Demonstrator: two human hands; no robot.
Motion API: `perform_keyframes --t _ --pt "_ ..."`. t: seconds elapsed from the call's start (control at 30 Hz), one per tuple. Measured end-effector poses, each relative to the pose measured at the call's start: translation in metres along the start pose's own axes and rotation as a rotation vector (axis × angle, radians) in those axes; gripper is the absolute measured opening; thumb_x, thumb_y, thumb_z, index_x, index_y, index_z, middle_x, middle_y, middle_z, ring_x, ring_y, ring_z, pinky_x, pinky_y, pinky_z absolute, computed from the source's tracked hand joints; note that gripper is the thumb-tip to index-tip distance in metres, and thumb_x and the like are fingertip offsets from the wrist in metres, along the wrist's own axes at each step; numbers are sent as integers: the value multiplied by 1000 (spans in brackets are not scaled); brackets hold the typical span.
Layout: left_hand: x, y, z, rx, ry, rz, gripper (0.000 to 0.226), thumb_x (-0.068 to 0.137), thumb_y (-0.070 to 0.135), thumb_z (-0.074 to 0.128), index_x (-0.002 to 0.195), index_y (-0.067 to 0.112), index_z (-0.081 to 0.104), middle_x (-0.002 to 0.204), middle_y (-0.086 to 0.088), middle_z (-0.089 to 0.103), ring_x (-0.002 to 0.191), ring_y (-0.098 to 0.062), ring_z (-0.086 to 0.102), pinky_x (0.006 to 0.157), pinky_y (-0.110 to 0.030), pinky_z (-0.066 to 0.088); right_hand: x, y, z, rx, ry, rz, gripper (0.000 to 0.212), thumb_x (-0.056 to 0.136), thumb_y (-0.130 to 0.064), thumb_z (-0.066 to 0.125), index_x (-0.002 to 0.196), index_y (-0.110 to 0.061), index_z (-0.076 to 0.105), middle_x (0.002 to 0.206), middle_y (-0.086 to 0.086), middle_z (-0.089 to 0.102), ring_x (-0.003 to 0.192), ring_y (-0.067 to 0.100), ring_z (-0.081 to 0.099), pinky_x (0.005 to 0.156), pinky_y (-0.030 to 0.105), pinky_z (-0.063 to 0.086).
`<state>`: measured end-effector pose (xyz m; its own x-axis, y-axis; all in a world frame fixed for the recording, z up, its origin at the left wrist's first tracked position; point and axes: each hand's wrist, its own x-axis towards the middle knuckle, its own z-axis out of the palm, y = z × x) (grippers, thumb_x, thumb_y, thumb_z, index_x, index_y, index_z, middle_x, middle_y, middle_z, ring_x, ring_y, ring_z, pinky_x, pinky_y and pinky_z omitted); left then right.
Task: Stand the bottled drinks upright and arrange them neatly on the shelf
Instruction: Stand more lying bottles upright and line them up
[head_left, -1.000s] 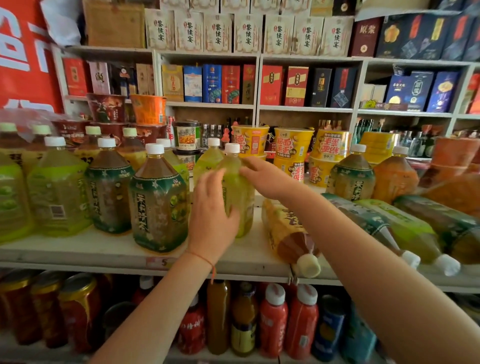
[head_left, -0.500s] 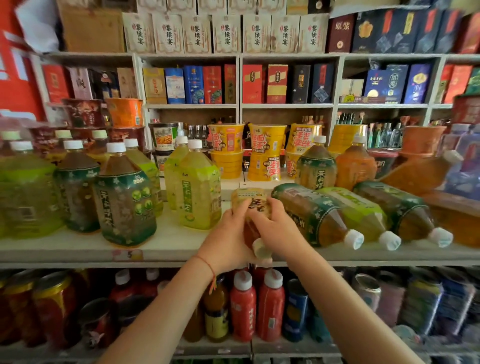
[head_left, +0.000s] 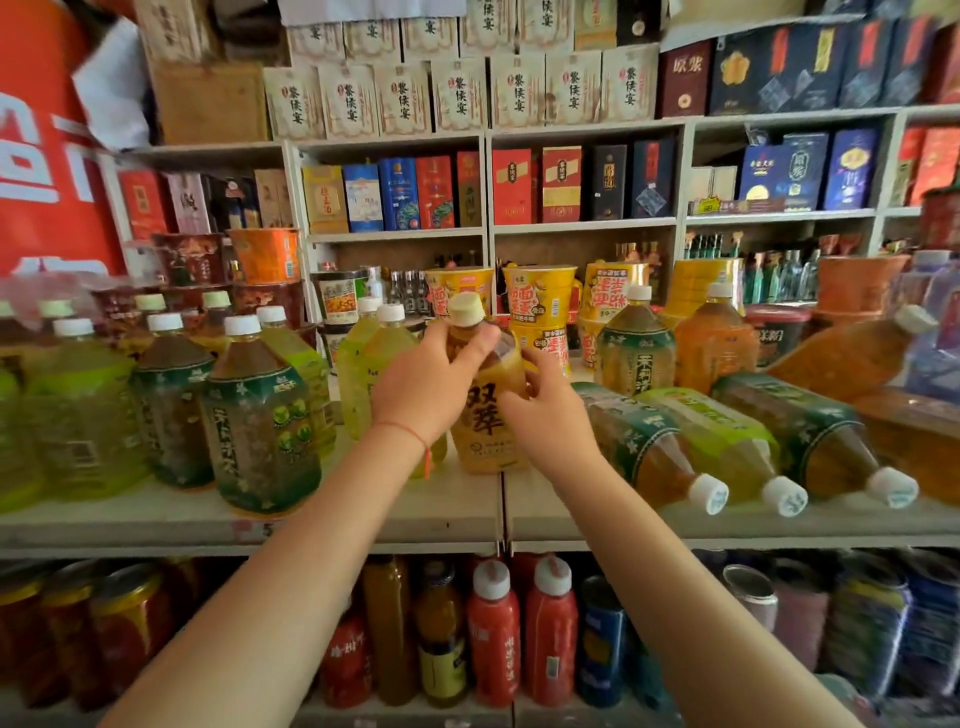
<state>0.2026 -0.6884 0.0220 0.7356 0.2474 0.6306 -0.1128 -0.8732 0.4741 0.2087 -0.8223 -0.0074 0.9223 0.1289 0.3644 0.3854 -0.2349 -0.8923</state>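
A yellow-labelled bottle (head_left: 488, 415) with a cream cap stands upright on the shelf board (head_left: 363, 512), just right of the light green bottles (head_left: 374, 364). My left hand (head_left: 426, 384) grips its neck and shoulder. My right hand (head_left: 545, 410) holds its right side with curled fingers. To the right, three bottles lie on their sides with caps toward me: a green-labelled tea bottle (head_left: 644, 447), a lime one (head_left: 727, 447) and another green-labelled one (head_left: 810, 441). Several bottles stand upright on the left, among them a dark tea bottle (head_left: 260, 415).
Two upright bottles (head_left: 636, 348) stand behind the lying ones, with noodle cups (head_left: 540, 301) further back. An orange bottle (head_left: 852, 353) leans at the far right above another lying bottle (head_left: 914, 441). Red bottles (head_left: 493, 634) and cans fill the lower shelf.
The yellow-labelled bottle lay on its side with its cap toward me; both hands have turned it upright and set it beside the light green bottles.
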Motion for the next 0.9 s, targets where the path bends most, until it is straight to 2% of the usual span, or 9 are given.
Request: perform_keyframes --t 0.13,0.23,0.3,0.5,0.6,0.67,0.73,0.8,0.9 --pt "22 -1 23 104 -51 1 67 95 71 40 143 23 41 99 1 70 80 -21 68 66 -37 59 20 6 9 -172 20 -11 70 95 -11 54 155 -20 21 126 2 59 96 16 55 70 29 48" --pt "24 -2 44 110 -82 7 87 87 58 68 152 17 25 130 -9 62 107 -32 66 82 -44 58 34 11 7 -243 28 8 58 93 -10 54 147 -17 31 124 5 61 104 23 60 70 31 46" --pt "25 -4 51 70 -78 -5 94 83 51 76 152 17 22 139 -12 56 114 -34 63 85 -46 57 40 13 5 -278 11 6 52 93 -9 54 142 -15 36 121 5 61 107 25 61 72 33 48" --pt "33 -7 55 74 -55 -27 94 83 43 79 152 11 24 136 -13 57 117 -33 62 86 -43 53 43 12 -2 -257 -92 0 56 93 -8 55 144 -16 35 128 5 58 117 27 58 87 40 54" --pt "28 0 57 137 -47 -51 92 87 36 76 154 11 19 141 -18 50 112 -34 63 80 -41 54 37 11 -18 -363 -161 -48 58 95 -14 59 148 -16 36 140 5 52 125 25 53 87 31 48" --pt "18 8 60 228 6 -34 87 92 24 70 156 14 12 148 -23 36 98 -34 67 68 -37 54 33 8 -36 -526 -163 -154 53 94 -20 62 144 -18 43 144 4 48 128 23 49 93 28 44" --pt "2 18 63 258 139 101 73 95 19 63 154 15 21 149 -20 33 80 -27 64 55 -31 49 30 7 -55 -675 -108 -228 53 93 -28 64 142 -21 45 142 4 48 127 24 47 102 36 45" --pt "-16 32 62 151 199 315 51 94 20 62 141 14 44 137 -13 46 69 -20 57 48 -27 44 29 11 -72 -834 -100 -177 61 92 -40 62 145 -23 37 144 8 44 129 30 45 104 48 45" --pt "-33 48 64 -9 10 420 27 92 18 61 119 20 62 116 1 58 79 -20 62 61 -38 56 26 23 -90 -1053 -228 4 78 93 -57 54 154 -21 20 149 18 36 131 38 47 100 48 48"
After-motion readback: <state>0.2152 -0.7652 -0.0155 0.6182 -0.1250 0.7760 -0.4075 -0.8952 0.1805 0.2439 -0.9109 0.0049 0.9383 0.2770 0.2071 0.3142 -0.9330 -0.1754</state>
